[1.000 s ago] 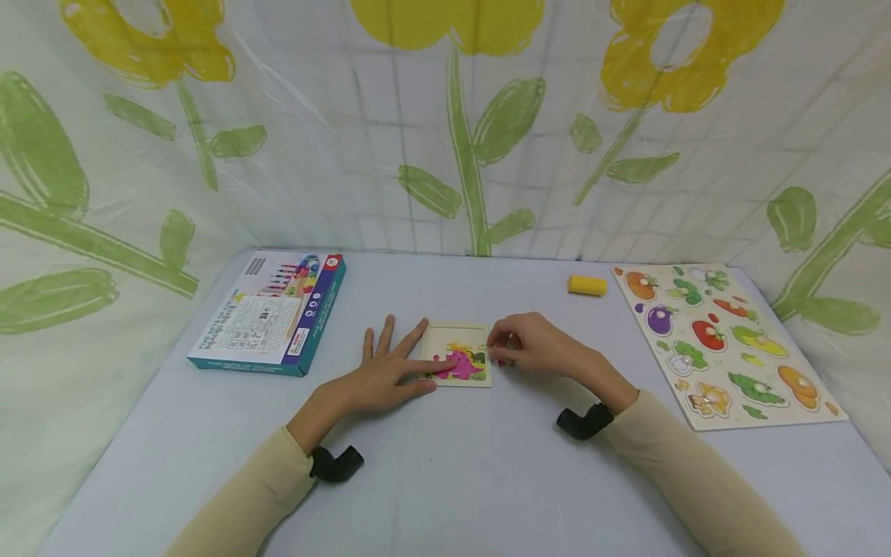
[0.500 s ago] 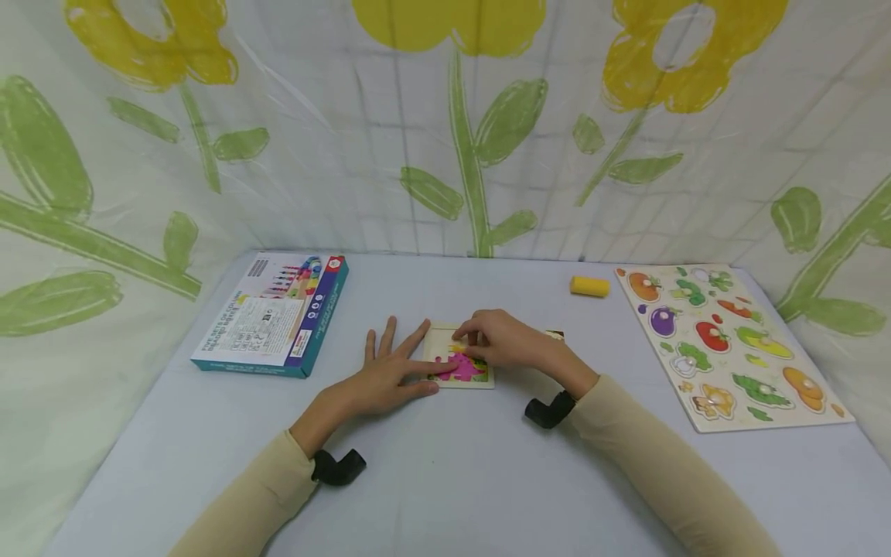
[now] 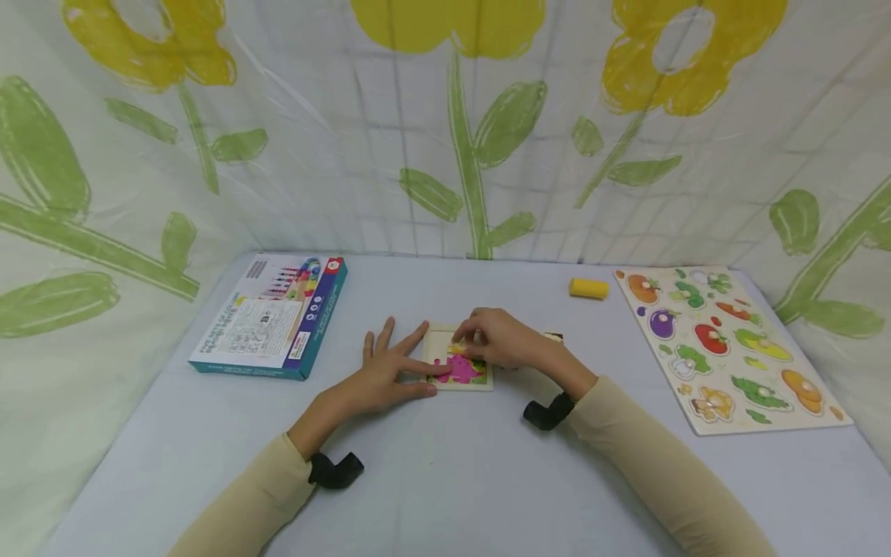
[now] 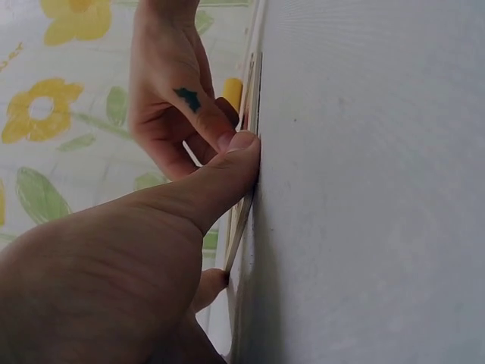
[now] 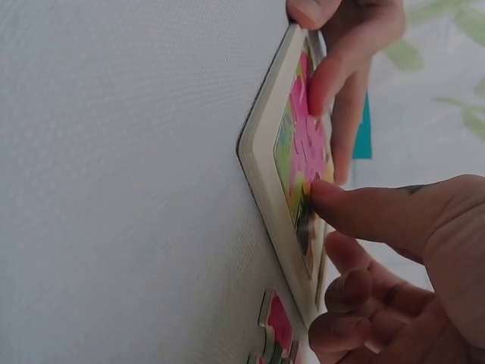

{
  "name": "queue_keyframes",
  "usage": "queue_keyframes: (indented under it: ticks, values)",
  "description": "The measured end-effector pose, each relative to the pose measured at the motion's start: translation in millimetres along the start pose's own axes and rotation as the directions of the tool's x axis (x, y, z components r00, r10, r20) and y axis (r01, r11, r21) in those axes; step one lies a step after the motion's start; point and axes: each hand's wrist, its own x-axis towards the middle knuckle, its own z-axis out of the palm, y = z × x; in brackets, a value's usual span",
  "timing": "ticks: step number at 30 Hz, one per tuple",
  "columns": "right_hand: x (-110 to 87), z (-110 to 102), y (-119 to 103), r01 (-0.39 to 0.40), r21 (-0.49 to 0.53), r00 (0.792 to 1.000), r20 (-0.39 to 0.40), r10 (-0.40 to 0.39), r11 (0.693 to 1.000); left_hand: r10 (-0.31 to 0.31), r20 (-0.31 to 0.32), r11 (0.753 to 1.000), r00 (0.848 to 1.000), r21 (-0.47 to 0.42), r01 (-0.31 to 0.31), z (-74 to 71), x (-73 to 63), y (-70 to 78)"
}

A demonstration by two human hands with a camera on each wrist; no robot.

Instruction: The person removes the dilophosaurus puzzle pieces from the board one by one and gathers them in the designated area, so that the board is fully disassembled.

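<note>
On the table (image 3: 431,503), the left hand (image 3: 379,382) spreads its fingers wide, the right hand (image 3: 503,338) curls its narrowly (pinching what, I cannot tell); both touch the framed puzzle (image 5: 265,135); uneven pressure could pop pink pieces (image 5: 306,148) loose.

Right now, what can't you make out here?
Head view: part of the puzzle tray, covered by the left hand and right hand.
Head view: fine print on the box, too small to read.
Right wrist view: the loose pieces, cut off by the bottom edge.
Left wrist view: the pink picture, lost at the edge-on angle.
</note>
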Motion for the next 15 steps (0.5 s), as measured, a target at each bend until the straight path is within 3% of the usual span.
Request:
queue_keyframes:
  ticks: [15]
  values:
    - [-4.2, -0.5, -5.7, 0.011, 0.108, 0.998, -0.066, -0.004, 0.994, -0.008, 0.015, 1.0, 1.0, 0.017, 0.008, 0.2, -0.4, 0.9]
